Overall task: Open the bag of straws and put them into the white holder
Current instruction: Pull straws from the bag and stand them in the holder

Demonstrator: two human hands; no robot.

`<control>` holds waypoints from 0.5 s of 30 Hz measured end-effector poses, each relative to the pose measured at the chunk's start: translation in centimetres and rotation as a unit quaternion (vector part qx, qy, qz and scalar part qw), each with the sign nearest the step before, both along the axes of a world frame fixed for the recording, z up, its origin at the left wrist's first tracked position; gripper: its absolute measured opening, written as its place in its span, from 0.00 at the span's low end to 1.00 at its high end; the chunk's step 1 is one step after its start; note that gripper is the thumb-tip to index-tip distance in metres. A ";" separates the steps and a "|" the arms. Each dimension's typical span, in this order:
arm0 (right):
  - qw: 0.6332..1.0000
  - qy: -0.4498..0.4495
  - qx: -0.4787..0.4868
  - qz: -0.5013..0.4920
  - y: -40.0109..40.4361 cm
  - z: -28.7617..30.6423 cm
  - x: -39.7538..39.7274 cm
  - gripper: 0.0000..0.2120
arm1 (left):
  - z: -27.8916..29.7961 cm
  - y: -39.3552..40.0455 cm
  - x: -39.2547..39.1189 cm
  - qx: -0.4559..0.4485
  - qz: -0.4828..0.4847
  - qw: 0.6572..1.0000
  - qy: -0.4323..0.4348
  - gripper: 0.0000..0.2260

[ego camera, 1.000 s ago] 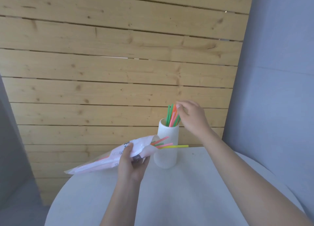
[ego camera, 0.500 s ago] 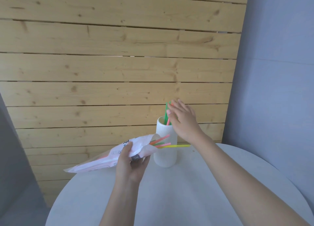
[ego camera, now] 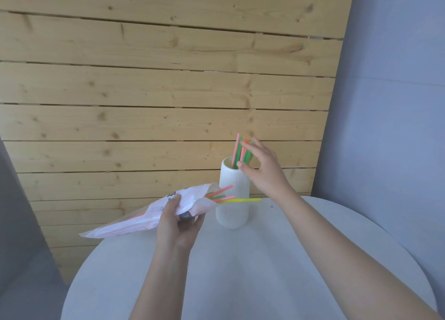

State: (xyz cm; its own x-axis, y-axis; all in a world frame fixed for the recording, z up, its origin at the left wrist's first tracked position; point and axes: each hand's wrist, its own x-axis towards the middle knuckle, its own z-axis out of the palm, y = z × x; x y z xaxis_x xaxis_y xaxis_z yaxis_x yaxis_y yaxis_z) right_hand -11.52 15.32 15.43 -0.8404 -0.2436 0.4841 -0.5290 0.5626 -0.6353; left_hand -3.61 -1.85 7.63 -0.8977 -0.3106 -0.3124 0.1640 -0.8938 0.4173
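A bag of straws [ego camera: 149, 218], already torn open, is held tilted above the round white counter [ego camera: 265, 271], its mouth pointing at the ribbed white holder [ego camera: 232, 199]. The left hand [ego camera: 178, 225] clamps its grip around the bag's middle. Several straws, among them a long yellow straw [ego camera: 243, 200], stick out of the opening, just in front of the holder. A bunch of green, pink and orange straws [ego camera: 240, 151] stands in the holder. The right hand [ego camera: 262, 168] hovers beside their tops, fingers spread and relaxed, gripping nothing. The task looks partly done: the bag is open and one batch is in, but the straws in the bag remain to be moved. A pine-plank wall [ego camera: 156, 90] rises behind.
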 end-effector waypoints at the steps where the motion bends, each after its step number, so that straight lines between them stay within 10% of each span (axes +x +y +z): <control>1: 0.999 0.001 -0.043 0.007 0.2 -0.3 0.1 0.29 | -0.1 -0.5 0.1 0.000 0.008 1.000 -0.007 0.03; 9: 0.966 -0.208 -0.136 -0.068 -1.9 -2.7 -2.0 0.55 | 0.1 -2.2 0.6 0.033 0.033 0.999 -0.014 0.02; 15: 0.964 -0.203 -0.146 -0.088 -3.2 -4.4 -3.6 0.31 | 0.2 -1.3 0.6 0.016 0.016 1.000 -0.022 0.02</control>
